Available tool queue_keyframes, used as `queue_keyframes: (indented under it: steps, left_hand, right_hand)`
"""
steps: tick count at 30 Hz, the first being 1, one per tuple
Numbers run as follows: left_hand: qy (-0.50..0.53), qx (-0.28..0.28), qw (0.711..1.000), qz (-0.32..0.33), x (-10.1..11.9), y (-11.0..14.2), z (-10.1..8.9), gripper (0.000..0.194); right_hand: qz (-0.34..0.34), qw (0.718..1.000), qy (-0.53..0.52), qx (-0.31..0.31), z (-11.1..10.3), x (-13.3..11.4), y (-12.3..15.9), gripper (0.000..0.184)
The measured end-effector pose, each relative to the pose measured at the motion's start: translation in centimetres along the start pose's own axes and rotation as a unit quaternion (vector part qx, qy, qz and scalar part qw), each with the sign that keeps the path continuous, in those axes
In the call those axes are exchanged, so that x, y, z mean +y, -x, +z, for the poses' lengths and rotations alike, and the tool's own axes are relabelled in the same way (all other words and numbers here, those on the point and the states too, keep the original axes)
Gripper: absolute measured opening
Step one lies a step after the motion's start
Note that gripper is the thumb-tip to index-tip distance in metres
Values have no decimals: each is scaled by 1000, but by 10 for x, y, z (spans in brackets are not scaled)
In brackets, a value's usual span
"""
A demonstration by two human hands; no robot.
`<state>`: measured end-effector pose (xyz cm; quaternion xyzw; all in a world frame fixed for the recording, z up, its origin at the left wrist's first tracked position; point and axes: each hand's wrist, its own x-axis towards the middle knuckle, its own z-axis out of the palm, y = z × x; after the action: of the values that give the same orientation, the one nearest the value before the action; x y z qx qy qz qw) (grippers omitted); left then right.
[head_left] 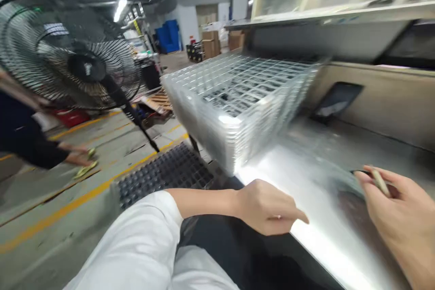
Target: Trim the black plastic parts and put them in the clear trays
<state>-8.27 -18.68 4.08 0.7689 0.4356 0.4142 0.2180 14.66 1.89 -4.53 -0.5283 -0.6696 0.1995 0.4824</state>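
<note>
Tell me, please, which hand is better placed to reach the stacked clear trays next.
Probably the left hand: it is nearer the clear trays, while the right hand, farther off, holds a small pale object.

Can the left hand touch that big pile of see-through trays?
Probably yes: the left hand looks close to the near corner of the pile of see-through trays, and nothing seems to stand between them.

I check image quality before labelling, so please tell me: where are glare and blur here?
Head view: strong glare whitens the metal table near its front edge; head view: the clear trays look smeared along their edges; head view: the left hand looks soft, and the small pale object in the right hand is too blurred to identify.
</note>
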Motion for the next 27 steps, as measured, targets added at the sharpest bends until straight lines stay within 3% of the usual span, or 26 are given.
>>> queue_keyframes:
  steps: [2,5,7,9,11,13,16,21,27]
  left_hand:
    - [138,53,984,-100,-13,-49,26,20]
    - [316,135,900,-269,-39,-116,68,20]
    - [376,137,843,-359,-55,-149,94,24]
    - [419,94,806,-408,-68,-169,116,29]
    - [459,66,784,-412,-77,-176,129,36]
    - [488,78,775,-394,-84,-174,134,40]
    - [508,104,766,-379,-92,-168,132,37]
    - [521,105,756,-381,-101,-165,128,21]
    - [481,77,781,-392,-104,-167,132,17]
  right_hand:
    - [-2,1000,-16,22,-10,0,-6,45]
    - [10,996,-60,61,-15,-3,-8,43]
    - [15,994,-72,75,-15,-4,-8,40]
    - [-6,995,-72,68,-16,-4,-6,34]
    - [-58,995,-66,40,-16,-4,-4,25]
    - [-105,993,-57,8,-15,-3,-1,17]
    - [-114,992,-45,-15,-13,-2,2,13]
    - [-45,997,-52,-33,-8,-2,4,17]
    - [92,986,-137,-14,-4,6,3,28]
